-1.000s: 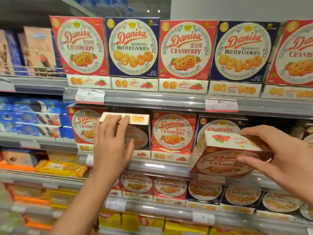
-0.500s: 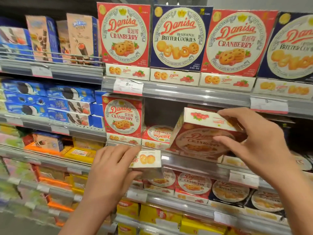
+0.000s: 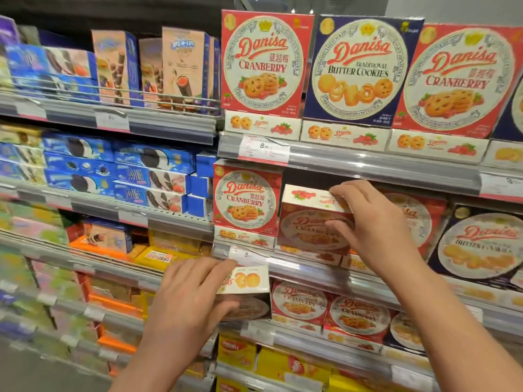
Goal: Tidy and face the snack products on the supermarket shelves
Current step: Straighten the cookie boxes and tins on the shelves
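The right hand [image 3: 376, 224] holds a red square cardboard Danisa cranberry cookie box [image 3: 311, 222] at the middle shelf, its grip closed around the box's right edge with fingers [image 3: 343, 193] over the white top panel and the thumb pressed on the red front face; the box tilts forward, its top leaning out of the shelf, just beside an upright red cranberry box [image 3: 246, 202] standing at the left end of that row. The left hand [image 3: 195, 295] grips a second cookie box with a white top panel showing butter cookies [image 3: 246, 292], held lower, in front of the grey metal shelf rail [image 3: 311, 268], with fingers curled over the top and the thumb under its dim front face. Behind the right hand stands another red cranberry box [image 3: 418, 219], and to its right a navy blue butter cookies box [image 3: 481, 244]. Larger red and navy boxes line the top shelf [image 3: 368, 162].
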A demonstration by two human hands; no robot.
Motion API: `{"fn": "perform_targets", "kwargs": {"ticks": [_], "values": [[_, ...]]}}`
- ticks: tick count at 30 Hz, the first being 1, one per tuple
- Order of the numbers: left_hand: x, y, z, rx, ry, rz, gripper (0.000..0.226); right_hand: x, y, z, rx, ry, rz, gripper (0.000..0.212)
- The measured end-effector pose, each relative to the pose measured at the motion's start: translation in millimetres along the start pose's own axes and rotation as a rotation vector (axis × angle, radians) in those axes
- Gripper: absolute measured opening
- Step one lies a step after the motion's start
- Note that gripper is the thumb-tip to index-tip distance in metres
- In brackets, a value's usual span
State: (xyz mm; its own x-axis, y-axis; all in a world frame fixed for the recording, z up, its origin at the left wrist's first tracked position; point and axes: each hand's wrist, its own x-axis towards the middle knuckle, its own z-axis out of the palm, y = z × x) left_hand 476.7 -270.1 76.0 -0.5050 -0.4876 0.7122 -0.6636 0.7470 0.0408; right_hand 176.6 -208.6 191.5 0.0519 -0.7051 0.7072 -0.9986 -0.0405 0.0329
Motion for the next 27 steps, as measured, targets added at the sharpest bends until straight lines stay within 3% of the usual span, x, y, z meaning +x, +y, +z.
{"fn": "perform_targets", "kwargs": {"ticks": [8, 12, 15, 27], "values": [[-2, -6, 8, -0.052, 0.028, 0.009, 0.071, 11, -1, 13, -0.091, 0.028, 0.006, 0.054], [2, -4, 9, -0.063, 0.022, 0.001, 0.069, 11, 2, 19, -0.348, -0.021, -0.028, 0.084], [5, -1, 7, -0.055, 0.034, 0.013, 0.07, 12, 3, 29, -0.405, -0.074, 0.011, 0.099], [12, 18, 7, -0.044, -0.009, 0.032, 0.07, 17, 8, 29, -0.402, -0.078, 0.025, 0.092]]}}
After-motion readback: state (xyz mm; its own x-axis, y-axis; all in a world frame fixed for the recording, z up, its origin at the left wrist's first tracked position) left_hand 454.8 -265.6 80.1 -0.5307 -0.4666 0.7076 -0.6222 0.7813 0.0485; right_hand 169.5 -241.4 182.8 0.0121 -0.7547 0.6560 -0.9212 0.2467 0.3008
